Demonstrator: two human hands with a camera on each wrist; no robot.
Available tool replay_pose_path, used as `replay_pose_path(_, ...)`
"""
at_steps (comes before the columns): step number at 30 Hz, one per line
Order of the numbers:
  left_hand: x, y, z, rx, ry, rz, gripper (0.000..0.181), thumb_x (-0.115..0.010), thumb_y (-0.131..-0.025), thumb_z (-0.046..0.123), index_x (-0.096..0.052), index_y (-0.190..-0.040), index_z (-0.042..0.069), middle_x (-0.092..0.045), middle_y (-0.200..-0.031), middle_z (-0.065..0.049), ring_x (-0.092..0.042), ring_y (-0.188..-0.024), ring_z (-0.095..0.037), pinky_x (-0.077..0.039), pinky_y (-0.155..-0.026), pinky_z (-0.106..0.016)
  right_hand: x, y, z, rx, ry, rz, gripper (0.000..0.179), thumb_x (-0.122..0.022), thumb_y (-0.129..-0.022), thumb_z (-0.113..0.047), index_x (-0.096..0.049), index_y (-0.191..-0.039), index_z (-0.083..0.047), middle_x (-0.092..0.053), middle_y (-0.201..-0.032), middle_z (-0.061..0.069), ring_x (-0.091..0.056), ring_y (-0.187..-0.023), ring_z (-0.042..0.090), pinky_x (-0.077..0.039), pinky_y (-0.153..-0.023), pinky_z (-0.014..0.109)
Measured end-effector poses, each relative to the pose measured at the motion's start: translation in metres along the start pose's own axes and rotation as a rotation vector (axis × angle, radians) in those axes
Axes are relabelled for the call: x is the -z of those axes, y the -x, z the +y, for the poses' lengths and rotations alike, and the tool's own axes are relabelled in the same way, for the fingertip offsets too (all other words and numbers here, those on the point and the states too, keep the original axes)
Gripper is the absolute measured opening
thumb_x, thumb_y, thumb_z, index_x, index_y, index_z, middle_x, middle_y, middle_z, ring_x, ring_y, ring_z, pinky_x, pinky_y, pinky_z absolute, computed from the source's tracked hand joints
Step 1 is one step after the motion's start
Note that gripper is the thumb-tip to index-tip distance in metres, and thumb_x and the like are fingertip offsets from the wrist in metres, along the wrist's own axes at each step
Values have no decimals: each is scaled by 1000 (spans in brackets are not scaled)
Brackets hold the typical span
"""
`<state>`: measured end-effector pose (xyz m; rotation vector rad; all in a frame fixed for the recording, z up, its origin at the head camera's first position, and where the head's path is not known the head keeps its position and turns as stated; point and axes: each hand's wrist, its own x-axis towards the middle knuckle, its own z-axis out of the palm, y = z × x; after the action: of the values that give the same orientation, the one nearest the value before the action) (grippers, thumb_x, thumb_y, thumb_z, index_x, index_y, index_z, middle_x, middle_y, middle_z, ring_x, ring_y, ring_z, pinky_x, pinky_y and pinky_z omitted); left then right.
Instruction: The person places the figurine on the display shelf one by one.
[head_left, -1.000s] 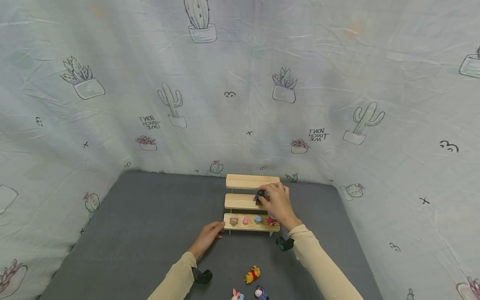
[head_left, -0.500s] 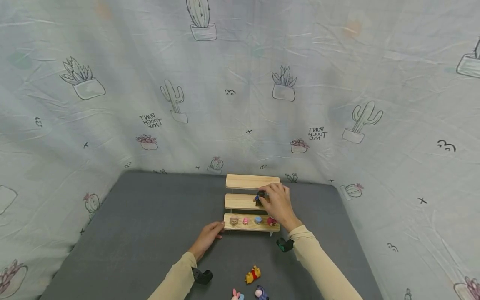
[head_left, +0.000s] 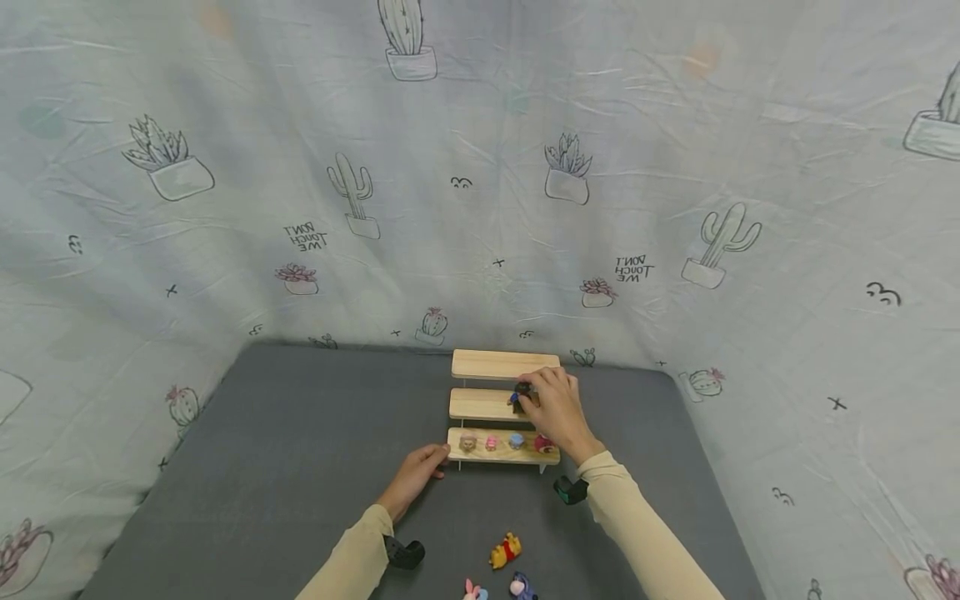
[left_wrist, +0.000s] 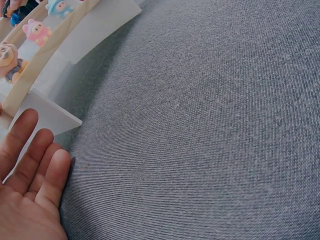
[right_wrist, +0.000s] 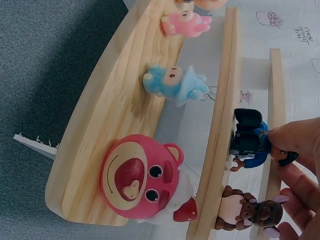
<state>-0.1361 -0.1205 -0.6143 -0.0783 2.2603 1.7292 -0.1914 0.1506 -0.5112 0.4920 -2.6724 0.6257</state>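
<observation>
My right hand (head_left: 558, 408) is at the right end of the middle shelf of a three-tier wooden display stand (head_left: 476, 405). Its thumb and fingers pinch a toy figure (right_wrist: 255, 142) with a blue top and black legs by the head; the legs are at the shelf's surface. Beside it stands a brown toy animal (right_wrist: 245, 210) with pink ears. At the left end of the bottom shelf, my left hand (head_left: 416, 473) touches the stand, a fingertip at the shelf edge. In the left wrist view its other fingers (left_wrist: 55, 172) are extended beside the white leg panel (left_wrist: 47, 112).
The bottom shelf bears a brown figure (left_wrist: 10, 62), a pink one (head_left: 491, 442), a light blue one (head_left: 516, 441) and a large pink bear head (right_wrist: 135, 175). On the grey table lie a yellow bear in red (head_left: 506, 551), a purple donkey (head_left: 522, 586) and a pink-eared figure (head_left: 472, 591).
Both hands hold their places across the three head frames. The right hand keeps its pinch on the blue and black toy figure; only the head view shifts slightly.
</observation>
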Motion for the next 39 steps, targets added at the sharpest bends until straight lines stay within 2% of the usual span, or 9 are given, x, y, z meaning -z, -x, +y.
replay_pose_path(7,2,2,2,1,1,-9,51,-54,-103,48,-68,-116,1,-67,-113,-13,-63,-96,-19,-54,-84,-34,1,0,-1,-4,-1,-7,34,-81,-88,-19,-70,-121,-16,-66,-110,3,-51,-111,26,-36,-99,49)
replay_pose_path(16,2,-1,1,-13,9,-7,48,-54,-103,46,-68,-113,1,-67,-110,-12,-62,-94,-16,-54,-81,-29,9,0,-5,-19,8,-25,43,-79,-90,-23,-65,-130,-14,-65,-119,5,-51,-114,27,-36,-99,48)
replay_pose_path(24,0,-1,0,4,14,-1,48,-56,-102,47,-69,-113,2,-66,-110,-11,-63,-94,-18,-54,-82,-30,25,-2,-14,63,-29,25,41,-78,-91,-21,-65,-129,-11,-65,-121,9,-54,-111,28,-46,-93,45)
replay_pose_path(26,0,-1,0,6,12,-1,49,-55,-102,47,-68,-113,1,-66,-110,-11,-63,-94,-17,-54,-81,-30,29,-1,-18,68,-53,30,39,-77,-92,-20,-66,-128,-11,-65,-122,9,-55,-111,27,-48,-94,46)
replay_pose_path(31,0,-2,0,11,11,4,51,-55,-102,48,-68,-114,0,-67,-110,-11,-63,-94,-17,-54,-81,-29,41,3,-30,59,-158,39,37,-77,-92,-16,-66,-126,-9,-65,-122,7,-56,-110,24,-53,-86,43)
replay_pose_path(39,0,-3,0,24,-2,12,50,-55,-102,48,-68,-115,1,-67,-110,-11,-63,-94,-17,-54,-81,-31,58,15,-43,56,-318,25,33,-75,-94,-16,-67,-125,-12,-66,-120,4,-59,-103,21,-52,-77,35)
